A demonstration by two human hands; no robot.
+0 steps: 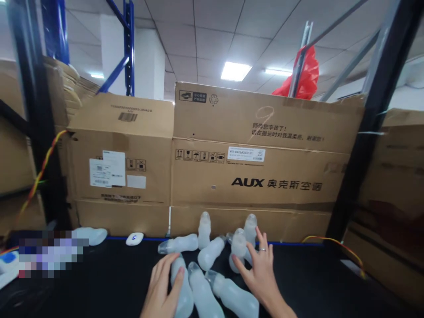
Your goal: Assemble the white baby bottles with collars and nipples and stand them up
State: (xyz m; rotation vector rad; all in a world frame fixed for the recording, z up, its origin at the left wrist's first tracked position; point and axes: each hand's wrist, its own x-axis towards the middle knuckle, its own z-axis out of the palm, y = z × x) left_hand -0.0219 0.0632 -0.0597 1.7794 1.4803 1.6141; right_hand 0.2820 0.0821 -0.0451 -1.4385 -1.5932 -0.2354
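A cluster of frosted translucent plastic bottles [212,260] lies on a black tabletop [109,282], near its back edge, and both hands are among them. The left hand [162,287] rests palm down on one lying bottle [182,293] at the near left of the cluster, its fingers spread along the bottle's side rather than closed around it. The right hand [261,274], with a ring on one finger, reaches in from the near right; its fingers are open and spread, the fingertips touching or just beside an upright bottle [238,247] in the middle of the group. Whether it presses that bottle or only brushes it cannot be told. Neither hand is clamped on anything.

Between the two hands lie two more bottles [215,296], side by side, pointing away from the person. Beyond the fingers two bottles stand upright by the back edge [204,229], and two others lie tilted on their sides [179,244].

Well apart to the left, a further pale bottle-like piece [91,235] lies alone, and a small white oval object [134,239] sits between it and the cluster. Behind the tabletop stands a wall of large cardboard boxes [258,176], one printed AUX. Dark shelf uprights [364,132] frame the scene, a yellow-red cable [39,176] runs down the left upright, and a red plastic bag [306,75] shows above the boxes.
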